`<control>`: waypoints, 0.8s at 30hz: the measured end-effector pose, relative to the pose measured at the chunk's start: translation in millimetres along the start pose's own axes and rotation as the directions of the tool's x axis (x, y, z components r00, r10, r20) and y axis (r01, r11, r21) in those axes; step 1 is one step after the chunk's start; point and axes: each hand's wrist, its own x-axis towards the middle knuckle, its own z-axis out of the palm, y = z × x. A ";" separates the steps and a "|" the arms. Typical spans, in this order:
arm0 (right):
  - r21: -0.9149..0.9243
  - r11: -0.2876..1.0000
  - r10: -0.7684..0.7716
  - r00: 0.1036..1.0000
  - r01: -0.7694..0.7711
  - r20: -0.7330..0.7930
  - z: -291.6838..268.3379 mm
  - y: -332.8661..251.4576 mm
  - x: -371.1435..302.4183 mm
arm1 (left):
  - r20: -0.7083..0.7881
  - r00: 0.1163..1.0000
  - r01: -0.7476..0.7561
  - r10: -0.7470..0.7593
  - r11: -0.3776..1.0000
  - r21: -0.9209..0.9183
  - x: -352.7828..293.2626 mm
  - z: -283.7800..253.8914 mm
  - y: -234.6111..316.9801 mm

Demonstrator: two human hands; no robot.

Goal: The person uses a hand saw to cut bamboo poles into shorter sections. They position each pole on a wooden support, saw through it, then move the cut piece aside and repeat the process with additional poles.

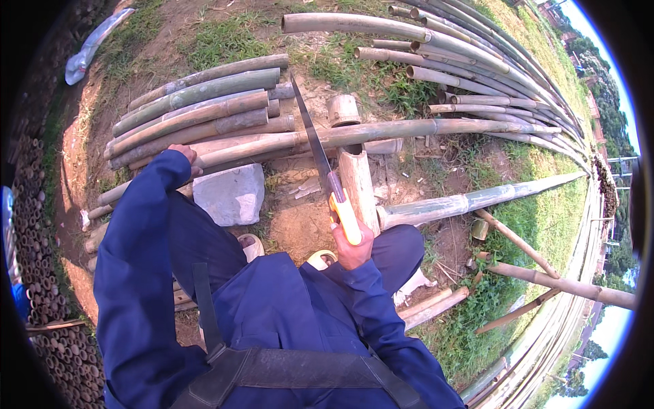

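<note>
In my right hand [354, 247] is the yellow handle of a handsaw [315, 136], its dark blade pointing up and away from me. The blade crosses a long bamboo pole [402, 129]; I cannot tell whether its teeth have cut in. My left hand [185, 158] is closed on the pole's left part, its fingers partly hidden by the sleeve. Under the pole, close to the blade, lies a thick bamboo piece [357, 180] with a hollow end. Beyond the pole is a short bamboo stump [343, 110].
Cut bamboo lengths [204, 92] lie at the left, near a grey stone block [230, 194]. Long bamboo poles [470, 54] fan out at the far right. Another thick pole [477, 201] runs right from my knee. Stacked bamboo [41, 238] lines the left edge.
</note>
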 end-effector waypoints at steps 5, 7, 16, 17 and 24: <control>-0.148 0.977 -0.158 0.987 0.154 -0.014 5.8 18.3 2.1 | -0.009 0.997 -0.075 0.075 0.997 -0.020 47.0 20.0 32.5; -0.104 0.974 -0.203 0.979 0.201 -0.002 12.9 22.9 3.1 | -0.157 0.985 -0.101 0.077 0.983 -0.153 46.1 28.0 48.4; -0.096 0.973 -0.203 0.977 0.208 0.060 3.4 15.2 0.0 | -0.224 0.968 -0.179 0.110 0.933 -0.312 66.4 -6.5 113.2; -0.094 0.977 -0.184 0.981 0.189 0.064 3.6 14.1 0.5 | -0.196 0.976 -0.156 0.095 0.932 -0.327 73.5 -8.9 121.8; -0.124 0.960 -0.246 0.967 0.253 0.067 8.2 -14.1 2.6 | -0.134 0.989 -0.099 0.054 0.931 -0.352 106.6 -17.0 143.6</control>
